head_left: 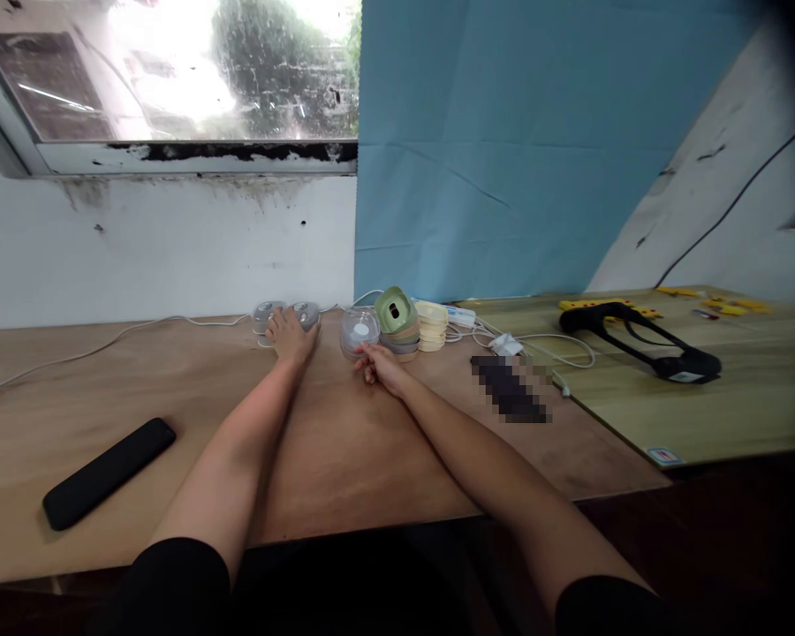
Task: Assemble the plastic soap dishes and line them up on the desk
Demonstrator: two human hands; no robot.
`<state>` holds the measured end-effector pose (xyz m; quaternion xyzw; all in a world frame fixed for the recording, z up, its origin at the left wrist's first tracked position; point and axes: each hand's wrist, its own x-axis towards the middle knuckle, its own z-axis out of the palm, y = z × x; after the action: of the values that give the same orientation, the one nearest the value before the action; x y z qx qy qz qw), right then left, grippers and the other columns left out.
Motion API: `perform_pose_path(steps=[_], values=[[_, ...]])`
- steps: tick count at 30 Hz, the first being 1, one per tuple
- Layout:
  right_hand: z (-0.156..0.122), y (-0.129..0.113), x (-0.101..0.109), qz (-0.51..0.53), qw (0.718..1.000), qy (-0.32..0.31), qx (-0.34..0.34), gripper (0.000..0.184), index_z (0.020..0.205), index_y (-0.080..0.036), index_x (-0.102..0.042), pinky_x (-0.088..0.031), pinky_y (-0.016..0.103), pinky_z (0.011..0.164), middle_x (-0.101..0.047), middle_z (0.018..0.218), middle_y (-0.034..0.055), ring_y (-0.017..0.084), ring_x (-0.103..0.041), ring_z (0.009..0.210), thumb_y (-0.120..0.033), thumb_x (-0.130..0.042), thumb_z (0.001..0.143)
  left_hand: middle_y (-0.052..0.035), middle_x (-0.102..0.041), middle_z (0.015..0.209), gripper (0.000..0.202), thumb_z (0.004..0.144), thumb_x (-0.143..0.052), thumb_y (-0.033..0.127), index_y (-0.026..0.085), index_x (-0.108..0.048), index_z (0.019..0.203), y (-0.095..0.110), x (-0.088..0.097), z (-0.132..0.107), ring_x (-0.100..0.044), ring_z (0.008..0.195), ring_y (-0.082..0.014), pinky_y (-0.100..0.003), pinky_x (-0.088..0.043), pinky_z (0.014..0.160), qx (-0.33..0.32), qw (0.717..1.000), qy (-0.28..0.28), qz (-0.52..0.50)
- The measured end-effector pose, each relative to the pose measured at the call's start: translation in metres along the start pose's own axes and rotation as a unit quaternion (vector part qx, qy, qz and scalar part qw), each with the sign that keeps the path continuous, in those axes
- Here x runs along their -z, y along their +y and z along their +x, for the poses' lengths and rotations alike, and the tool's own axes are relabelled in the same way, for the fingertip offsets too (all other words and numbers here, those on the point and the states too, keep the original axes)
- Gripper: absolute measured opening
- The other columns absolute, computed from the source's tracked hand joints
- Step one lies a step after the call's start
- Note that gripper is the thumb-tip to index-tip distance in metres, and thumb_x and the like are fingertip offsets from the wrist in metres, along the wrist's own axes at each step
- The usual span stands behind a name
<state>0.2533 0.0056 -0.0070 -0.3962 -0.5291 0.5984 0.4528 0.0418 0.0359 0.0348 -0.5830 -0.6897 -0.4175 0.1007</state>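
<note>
i read this as the reach. my left hand point(291, 336) lies flat, fingers spread, against the grey round units point(306, 312) at the counter's point(344, 459) far edge. my right hand point(381, 360) touches the clear dome point(359, 330), fingers loosely curled, gripping nothing (stacked cups point(401, 322) sit just beside). a lift calls for closing round it.
</note>
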Motion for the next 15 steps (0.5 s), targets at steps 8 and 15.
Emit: perform_pose_path(steps=[8,15], values=[[-0.009,-0.001,-0.003,-0.236,0.950,0.093,0.184,0.034,0.076,-0.020,-0.062,-0.035,0.019,0.042,-0.059,0.058,-0.0020,0.010,-0.048,0.046,-0.053,-0.057,0.082,-0.0182,-0.049,0.135,0.052,0.079,-0.062,0.040,0.017,-0.054,0.125,-0.013,0.003,-0.049,-0.042,0.124,-0.0362,-0.051,-0.033,0.100,-0.157,0.985,-0.006,-0.067],[-0.021,-0.019,0.022,-0.395,0.815,0.240,0.350,0.029,0.072,-0.023,-0.061,-0.043,0.027,0.069,-0.060,0.070,0.0051,0.019,-0.056,0.073,-0.047,-0.052,0.084,-0.0101,-0.064,0.111,0.023,0.084,-0.057,0.039,0.021,-0.067,0.095,-0.018,0.017,-0.071,-0.054,0.106,-0.0285,-0.044,-0.041,0.089,-0.261,0.955,-0.117,-0.081]])
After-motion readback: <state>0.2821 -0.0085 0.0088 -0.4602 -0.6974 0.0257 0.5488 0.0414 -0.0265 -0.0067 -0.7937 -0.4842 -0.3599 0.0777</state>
